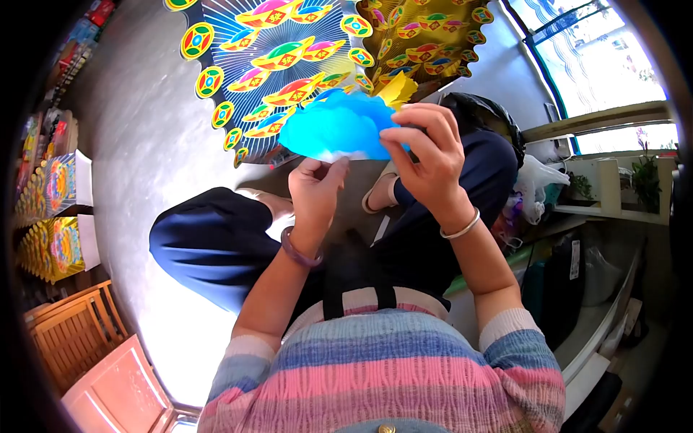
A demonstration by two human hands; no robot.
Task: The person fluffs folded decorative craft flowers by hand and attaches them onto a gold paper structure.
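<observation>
A bright blue paper flower (336, 124) with a scalloped edge and a whitish lower middle is held up in front of my knees. My left hand (317, 189) pinches its lower edge between thumb and fingers. At its right edge, the thumb and fingertips of my right hand (429, 148) are closed on the thin paper. A yellow ruffled paper piece (397, 90) shows just behind the blue one, near my right fingertips; I cannot tell whether the two are joined. Beyond them stands a large patterned paper piece (281, 54) with ingot shapes and coin-like discs along its edge.
A gold patterned panel (419, 36) adjoins the large piece. Black plastic (484, 115) and a white plastic bag (538, 184) lie to the right. At left are stacked patterned papers (54, 249), a wooden chair (79, 325) and a pinkish board (119, 386). A window is at upper right.
</observation>
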